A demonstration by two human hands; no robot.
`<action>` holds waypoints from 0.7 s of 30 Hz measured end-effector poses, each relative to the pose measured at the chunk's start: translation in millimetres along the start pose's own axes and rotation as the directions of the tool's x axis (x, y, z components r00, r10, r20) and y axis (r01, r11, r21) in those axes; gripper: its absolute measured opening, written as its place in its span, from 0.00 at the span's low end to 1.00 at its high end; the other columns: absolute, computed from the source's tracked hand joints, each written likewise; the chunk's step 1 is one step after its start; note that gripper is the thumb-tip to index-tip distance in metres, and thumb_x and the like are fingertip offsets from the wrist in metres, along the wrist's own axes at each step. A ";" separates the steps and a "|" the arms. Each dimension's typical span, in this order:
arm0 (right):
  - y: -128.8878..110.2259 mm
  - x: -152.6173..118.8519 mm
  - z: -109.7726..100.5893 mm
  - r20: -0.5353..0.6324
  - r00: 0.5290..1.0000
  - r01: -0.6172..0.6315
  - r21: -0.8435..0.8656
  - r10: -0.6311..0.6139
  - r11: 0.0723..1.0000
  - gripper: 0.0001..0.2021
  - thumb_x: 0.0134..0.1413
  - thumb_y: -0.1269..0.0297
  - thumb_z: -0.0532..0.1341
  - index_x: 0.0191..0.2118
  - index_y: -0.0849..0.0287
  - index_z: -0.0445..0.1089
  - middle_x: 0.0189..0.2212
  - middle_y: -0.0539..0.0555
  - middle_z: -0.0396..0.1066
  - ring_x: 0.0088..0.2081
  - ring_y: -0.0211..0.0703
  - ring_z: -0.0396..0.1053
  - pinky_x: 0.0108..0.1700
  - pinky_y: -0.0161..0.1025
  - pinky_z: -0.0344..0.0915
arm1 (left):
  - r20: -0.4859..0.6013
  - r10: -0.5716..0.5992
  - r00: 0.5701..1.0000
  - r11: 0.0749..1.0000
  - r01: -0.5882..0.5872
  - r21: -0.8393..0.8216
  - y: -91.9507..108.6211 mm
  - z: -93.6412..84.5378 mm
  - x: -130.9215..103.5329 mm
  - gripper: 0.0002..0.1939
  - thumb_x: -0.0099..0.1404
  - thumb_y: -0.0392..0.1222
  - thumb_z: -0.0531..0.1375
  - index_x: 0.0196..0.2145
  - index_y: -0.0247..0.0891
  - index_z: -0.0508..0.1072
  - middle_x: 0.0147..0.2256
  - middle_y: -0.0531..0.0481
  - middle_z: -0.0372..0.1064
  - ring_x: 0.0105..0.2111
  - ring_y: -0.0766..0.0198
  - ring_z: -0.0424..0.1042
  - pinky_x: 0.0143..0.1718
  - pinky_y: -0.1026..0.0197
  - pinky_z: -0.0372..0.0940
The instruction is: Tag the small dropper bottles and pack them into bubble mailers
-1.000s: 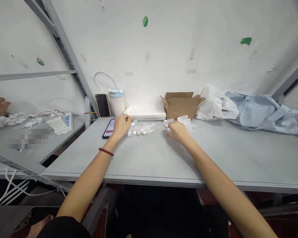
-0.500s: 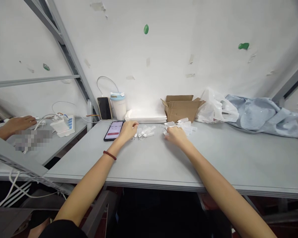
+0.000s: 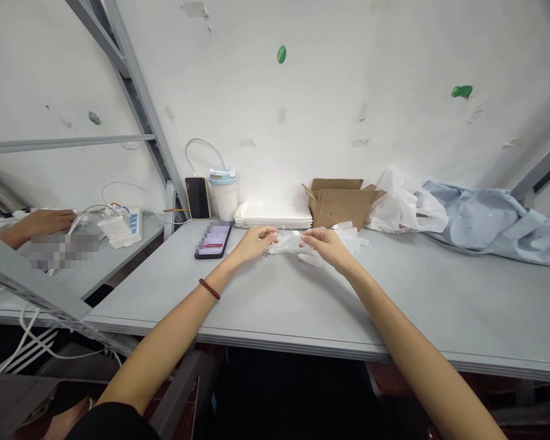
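My left hand [image 3: 256, 243], a dark red bead bracelet on its wrist, has its thumb and fingers closed together just above some translucent white plastic pieces [image 3: 282, 244] with thin loops. Whatever it pinches is too small to make out. Close by on the right, my right hand [image 3: 330, 247] pinches a small white plastic piece [image 3: 296, 234] between thumb and forefinger, its tip pointing toward the left hand. More of these slim translucent pieces [image 3: 348, 238] lie in a pile behind and beside the right hand, partly covered by it.
Along the wall stand a propped phone [image 3: 197, 198], a lidded cup [image 3: 223, 195], a white stack [image 3: 274, 216], an open cardboard box [image 3: 343, 205], a plastic bag [image 3: 401, 205] and blue cloth [image 3: 490, 214]. A phone [image 3: 213, 240] lies left. Another person's hand [image 3: 46, 224] is beyond the shelf post.
My right hand has come off the right pile and moved left with a small white plastic piece. My left hand has shifted right, so both hands are close together. The view has tilted slightly.
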State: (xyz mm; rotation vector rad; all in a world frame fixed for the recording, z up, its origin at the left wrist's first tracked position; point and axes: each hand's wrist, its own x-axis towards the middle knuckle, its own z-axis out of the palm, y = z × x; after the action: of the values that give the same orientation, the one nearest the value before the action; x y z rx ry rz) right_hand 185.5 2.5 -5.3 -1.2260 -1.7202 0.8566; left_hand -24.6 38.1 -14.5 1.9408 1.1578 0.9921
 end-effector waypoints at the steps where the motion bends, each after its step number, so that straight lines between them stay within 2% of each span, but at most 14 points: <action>1: -0.7 -0.6 0.0 0.007 1.000 -0.002 0.017 0.002 1.000 0.16 0.50 0.53 0.58 0.32 0.62 0.74 0.27 0.52 0.73 0.28 0.38 0.64 0.31 0.35 0.58 | 0.021 -0.036 0.999 0.998 0.037 -0.053 1.0 -0.2 -0.2 0.15 0.60 0.47 0.55 0.35 0.33 0.75 0.33 0.44 0.74 0.31 0.63 0.69 0.28 0.65 0.61; 6: -0.8 -2.5 1.5 0.100 0.994 0.020 0.105 -0.030 0.994 0.15 0.50 0.54 0.60 0.36 0.60 0.74 0.31 0.52 0.74 0.33 0.39 0.67 0.38 0.37 0.61 | 0.037 -0.144 0.989 0.949 0.148 -0.279 1.6 -1.0 -1.9 0.18 0.58 0.53 0.59 0.31 0.33 0.75 0.34 0.42 0.73 0.32 0.64 0.68 0.25 0.67 0.59; 10: 0.4 -2.4 3.6 0.159 0.985 0.050 0.129 -0.070 0.990 0.14 0.49 0.55 0.61 0.36 0.60 0.74 0.34 0.53 0.74 0.37 0.41 0.69 0.42 0.39 0.62 | 0.054 -0.170 0.984 0.926 0.178 -0.333 2.1 -2.7 -3.2 0.18 0.53 0.53 0.64 0.29 0.33 0.76 0.31 0.45 0.71 0.28 0.67 0.66 0.25 0.67 0.58; 16: 1.4 -1.2 4.1 0.123 0.989 0.067 0.098 -0.079 0.993 0.16 0.50 0.54 0.61 0.38 0.61 0.74 0.36 0.55 0.75 0.37 0.43 0.70 0.41 0.40 0.64 | 0.049 -0.184 0.982 0.879 0.187 -0.439 7.9 -2.8 -4.9 0.16 0.47 0.49 0.68 0.27 0.32 0.77 0.28 0.48 0.71 0.21 0.72 0.62 0.25 0.65 0.59; 21: -0.9 -2.9 4.3 0.118 0.989 0.077 0.075 -0.086 0.994 0.16 0.51 0.54 0.60 0.38 0.62 0.74 0.36 0.56 0.75 0.37 0.43 0.70 0.40 0.40 0.64 | 0.030 -0.205 0.978 0.837 0.191 -0.512 10.5 -1.8 -5.7 0.15 0.43 0.44 0.71 0.27 0.32 0.77 0.25 0.49 0.72 0.22 0.70 0.66 0.29 0.63 0.64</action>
State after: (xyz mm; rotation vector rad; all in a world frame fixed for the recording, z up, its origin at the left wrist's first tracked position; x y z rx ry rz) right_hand 181.7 -0.8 -7.0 -1.0688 -1.8085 0.9507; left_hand -23.8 29.1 -6.5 1.3571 0.9583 1.0827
